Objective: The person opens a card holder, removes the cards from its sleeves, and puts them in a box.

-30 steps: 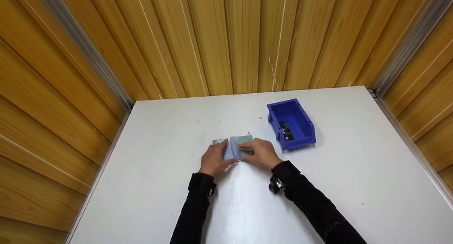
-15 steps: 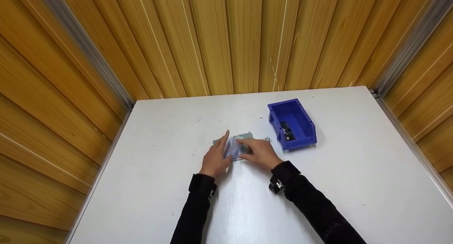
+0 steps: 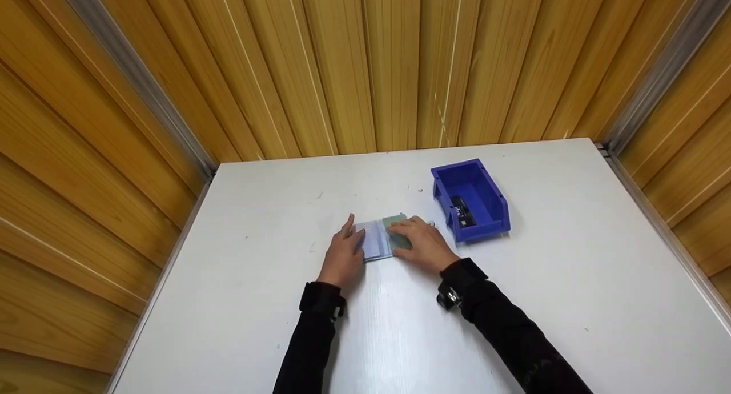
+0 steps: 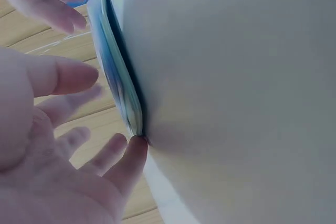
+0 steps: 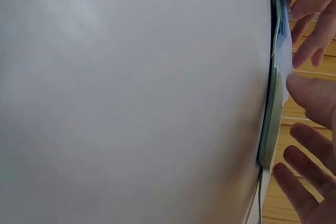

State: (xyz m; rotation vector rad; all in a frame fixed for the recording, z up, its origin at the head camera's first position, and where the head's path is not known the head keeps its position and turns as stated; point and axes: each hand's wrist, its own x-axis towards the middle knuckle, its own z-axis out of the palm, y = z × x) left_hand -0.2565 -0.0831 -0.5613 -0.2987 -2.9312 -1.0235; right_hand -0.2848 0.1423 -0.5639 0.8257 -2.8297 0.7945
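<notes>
A small card holder [image 3: 372, 241] with clear plastic sleeves and a green cover lies spread open on the white table. In the head view my left hand [image 3: 342, 256] is at its left edge, fingers loosely spread. The left wrist view shows one fingertip of that hand [image 4: 79, 145] at the holder's corner [image 4: 137, 124]. My right hand [image 3: 421, 246] lies over the green right side, fingers gently bent and partly hiding it. From the right wrist, the thumb of the right hand [image 5: 312, 145] is close to the raised sleeve [image 5: 284, 59], the other fingers loose.
A blue plastic bin [image 3: 474, 200] stands on the table [image 3: 274, 222] to the right, beyond my right hand. Inside it lies a small black item [image 3: 462, 212] with white lettering. Wood-plank walls [image 3: 394, 68] enclose the back and sides.
The sleeves that stood up between my hands now lie flat toward the left. My left hand has shifted slightly left; my right hand has stayed over the right side.
</notes>
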